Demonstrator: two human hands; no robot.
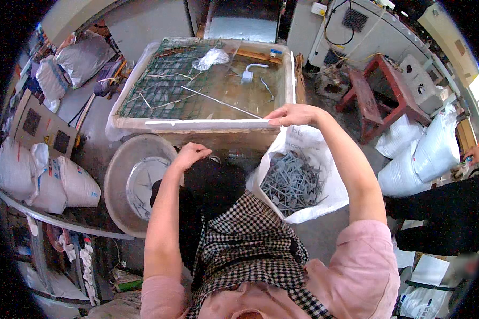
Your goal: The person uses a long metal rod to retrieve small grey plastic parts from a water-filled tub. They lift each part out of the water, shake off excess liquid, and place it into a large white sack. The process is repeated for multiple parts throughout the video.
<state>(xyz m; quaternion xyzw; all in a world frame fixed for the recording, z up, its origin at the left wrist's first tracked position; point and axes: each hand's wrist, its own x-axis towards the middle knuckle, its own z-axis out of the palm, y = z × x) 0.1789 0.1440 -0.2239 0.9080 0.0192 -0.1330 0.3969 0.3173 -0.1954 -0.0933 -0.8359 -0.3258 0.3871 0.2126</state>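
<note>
My right hand (289, 115) is at the near right corner of a water-filled tub (207, 124), its fingers by the end of a thin light rod (223, 103) that slants over the water; whether they grip the rod I cannot tell. Below that hand stands an open white woven sack (333, 191) holding many grey sprue-like plastic pieces (291, 181). My left hand (193, 154) hovers near my knee with fingertips together; anything between them is too small to tell. Left of it is a round basin (117, 187) with a few thin pieces inside. A green mesh (159, 87) covers the tub's left part.
Clear crumpled plastic (210, 60) and a small white fitting with a bent tube (247, 75) lie in the tub. A red wooden stool (367, 99) and full white sacks (435, 147) stand right. More sacks (78, 181) are left. Another person's hand (475, 154) shows far right.
</note>
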